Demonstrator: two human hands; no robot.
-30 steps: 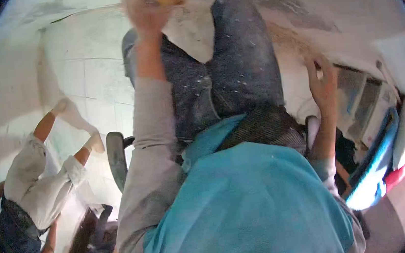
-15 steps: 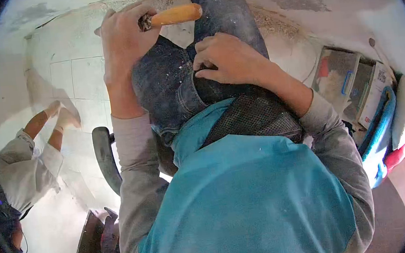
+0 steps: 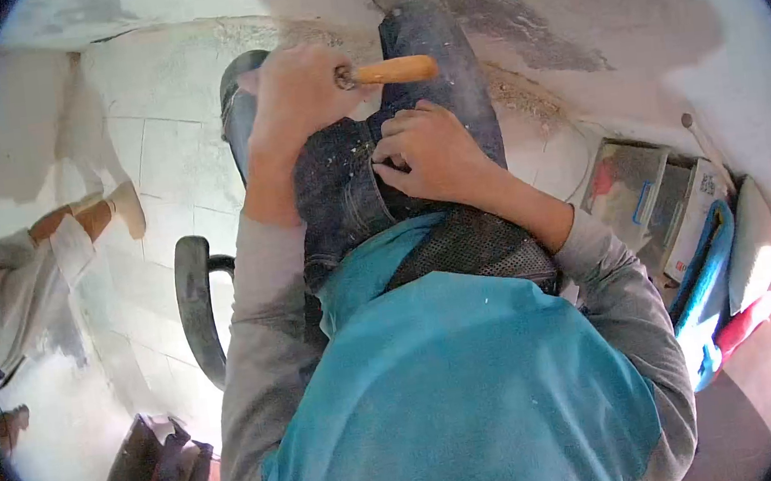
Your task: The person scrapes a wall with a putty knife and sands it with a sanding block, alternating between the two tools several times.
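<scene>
My left hand point(image 3: 295, 90) is raised in front of my bent left leg, its fingers wrapped around a tool with a wooden handle point(image 3: 400, 70). The handle points right, and a grey, dusty collar shows where it meets my fist. The tool's other end is hidden by the hand. My right hand point(image 3: 437, 150) rests lower, on the lap of my dust-flecked dark jeans point(image 3: 336, 175). Its fingers are loosely curled in, and no object shows between thumb and fingers.
A black armrest point(image 3: 194, 293) stands at my left. Another person's legs point(image 3: 23, 278) reach in at far left over the tiled floor. To the right are a drawer unit point(image 3: 620, 192), a blue cloth point(image 3: 709, 263) and a pale cushion point(image 3: 751, 249). A stained wall point(image 3: 551, 26) rises ahead.
My left hand has moved right with the wooden-handled tool, nearer to my right leg. My right hand stays on my lap. The view has shifted, and the other person now shows farther left.
</scene>
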